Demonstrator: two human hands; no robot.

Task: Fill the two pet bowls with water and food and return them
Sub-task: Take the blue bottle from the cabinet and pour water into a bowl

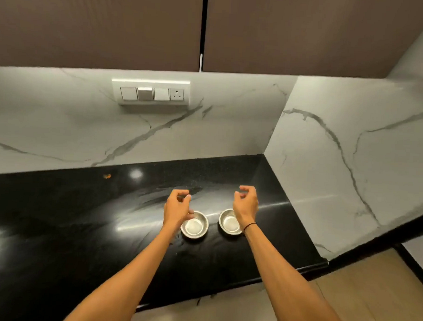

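Two small steel pet bowls stand side by side on the black counter. Both look empty. My left hand hovers above the left bowl, covering its left rim, with the fingers loosely curled and holding nothing. Over the right bowl my right hand hangs the same way, empty, its wrist hiding the bowl's right rim. A thin black band circles the right wrist.
White marble walls rise behind the counter and on its right side. A switch panel with a socket sits on the back wall under brown upper cabinets. A small orange speck lies far left on the counter. Beige floor shows at bottom right.
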